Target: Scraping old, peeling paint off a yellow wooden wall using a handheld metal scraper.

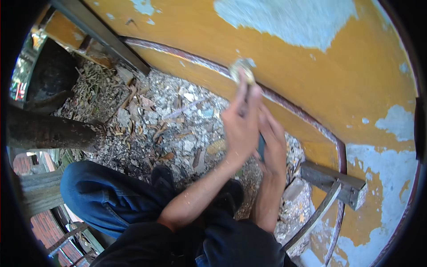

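My left hand (241,125) reaches forward with its fingers on a roundish pale gold piece (245,71). That piece is blurred and lies against the worn maroon moulding (210,67) of a yellow wall. Close beside it, my right hand (274,143) is curled around a dark teal object (261,148), which its fingers and the left hand mostly hide. I cannot tell whether the gold piece and the teal object are parts of one tool. The moulding's paint is worn to pale patches left of my hands.
Peeling paint bares pale blue patches (287,20) on the wall. Rubble and dry leaves (186,133) cover the ground. A wooden block (333,183) with a curved strip stands at right. A dark trunk-like post (53,131) juts in at left, below a dark container (51,75).
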`<move>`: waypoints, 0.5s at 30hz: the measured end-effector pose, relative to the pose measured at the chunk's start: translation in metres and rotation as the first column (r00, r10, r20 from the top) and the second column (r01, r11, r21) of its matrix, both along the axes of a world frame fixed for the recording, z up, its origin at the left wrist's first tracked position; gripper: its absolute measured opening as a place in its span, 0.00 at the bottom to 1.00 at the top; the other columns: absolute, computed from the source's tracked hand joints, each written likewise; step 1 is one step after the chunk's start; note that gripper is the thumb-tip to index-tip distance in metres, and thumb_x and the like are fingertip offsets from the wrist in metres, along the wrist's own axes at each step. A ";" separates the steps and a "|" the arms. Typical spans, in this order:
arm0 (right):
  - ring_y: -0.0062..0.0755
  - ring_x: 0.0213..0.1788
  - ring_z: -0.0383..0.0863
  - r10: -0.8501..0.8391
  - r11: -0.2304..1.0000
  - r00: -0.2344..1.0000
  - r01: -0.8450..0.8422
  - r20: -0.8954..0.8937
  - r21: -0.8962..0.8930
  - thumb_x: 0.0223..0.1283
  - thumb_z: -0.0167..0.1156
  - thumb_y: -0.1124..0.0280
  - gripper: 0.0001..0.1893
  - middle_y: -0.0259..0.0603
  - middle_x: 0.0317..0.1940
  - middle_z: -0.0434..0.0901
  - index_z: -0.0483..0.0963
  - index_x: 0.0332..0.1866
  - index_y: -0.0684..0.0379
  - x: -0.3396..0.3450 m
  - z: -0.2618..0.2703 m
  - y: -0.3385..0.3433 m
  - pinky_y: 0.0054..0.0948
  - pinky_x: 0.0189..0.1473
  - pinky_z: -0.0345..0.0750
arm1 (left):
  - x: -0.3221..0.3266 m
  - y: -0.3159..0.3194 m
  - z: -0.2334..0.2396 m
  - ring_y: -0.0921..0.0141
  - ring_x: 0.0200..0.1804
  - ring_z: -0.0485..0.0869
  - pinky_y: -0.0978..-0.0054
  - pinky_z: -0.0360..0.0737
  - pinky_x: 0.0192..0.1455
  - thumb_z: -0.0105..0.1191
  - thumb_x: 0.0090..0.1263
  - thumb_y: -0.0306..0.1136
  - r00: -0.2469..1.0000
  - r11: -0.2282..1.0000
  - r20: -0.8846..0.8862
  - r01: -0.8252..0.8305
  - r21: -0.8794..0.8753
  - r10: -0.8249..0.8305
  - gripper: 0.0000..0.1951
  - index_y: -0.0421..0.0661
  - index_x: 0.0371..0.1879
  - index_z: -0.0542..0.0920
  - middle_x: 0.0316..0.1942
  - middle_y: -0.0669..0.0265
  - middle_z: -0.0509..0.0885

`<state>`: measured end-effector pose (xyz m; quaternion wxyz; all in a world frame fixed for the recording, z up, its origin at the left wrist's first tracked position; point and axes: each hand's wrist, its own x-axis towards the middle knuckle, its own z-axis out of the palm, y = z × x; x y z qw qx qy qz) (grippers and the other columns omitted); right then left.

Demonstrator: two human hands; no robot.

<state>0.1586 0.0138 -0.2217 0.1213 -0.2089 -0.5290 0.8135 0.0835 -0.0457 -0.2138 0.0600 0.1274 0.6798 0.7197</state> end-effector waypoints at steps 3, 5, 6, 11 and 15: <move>0.16 0.43 0.80 -0.043 0.999 0.999 0.044 -0.025 0.026 0.80 0.55 0.62 0.27 0.42 0.54 0.84 0.66 0.76 0.69 -0.004 0.002 -0.009 0.15 0.37 0.75 | 0.001 -0.007 0.011 0.85 0.23 0.63 0.80 0.59 0.21 0.53 0.84 0.42 0.994 0.997 0.108 0.023 0.073 -0.031 0.31 0.41 0.79 0.63 0.18 0.82 0.64; 0.12 0.35 0.79 -0.073 0.997 0.997 0.074 -0.031 0.020 0.81 0.53 0.62 0.26 0.41 0.52 0.85 0.67 0.75 0.68 0.015 -0.002 -0.006 0.13 0.28 0.71 | 0.014 -0.003 -0.007 0.85 0.23 0.62 0.81 0.59 0.22 0.54 0.83 0.41 0.988 0.994 0.118 0.104 -0.014 -0.102 0.31 0.41 0.79 0.63 0.19 0.82 0.64; 0.13 0.32 0.79 -0.097 0.995 0.995 0.096 -0.017 -0.017 0.82 0.52 0.62 0.26 0.42 0.52 0.85 0.67 0.75 0.68 0.022 0.001 -0.007 0.14 0.26 0.70 | 0.021 0.001 -0.006 0.85 0.23 0.62 0.81 0.59 0.22 0.54 0.83 0.41 0.984 0.992 0.125 0.121 0.029 -0.123 0.31 0.42 0.79 0.63 0.19 0.83 0.64; 0.12 0.18 0.72 -0.049 0.998 0.998 0.049 0.032 -0.029 0.82 0.49 0.61 0.26 0.43 0.47 0.85 0.66 0.75 0.68 0.015 0.006 -0.004 0.15 0.15 0.63 | 0.017 -0.002 0.008 0.85 0.23 0.62 0.81 0.59 0.23 0.53 0.84 0.41 0.971 0.983 0.191 0.116 0.140 -0.142 0.30 0.45 0.80 0.62 0.18 0.83 0.64; 0.11 0.18 0.70 -0.166 0.986 0.982 0.164 0.089 0.028 0.83 0.48 0.60 0.26 0.37 0.39 0.84 0.66 0.75 0.68 0.019 0.013 -0.007 0.16 0.15 0.60 | 0.026 0.007 -0.004 0.86 0.22 0.61 0.82 0.57 0.22 0.52 0.84 0.40 0.985 0.989 0.112 0.122 0.087 -0.131 0.30 0.43 0.80 0.62 0.17 0.82 0.64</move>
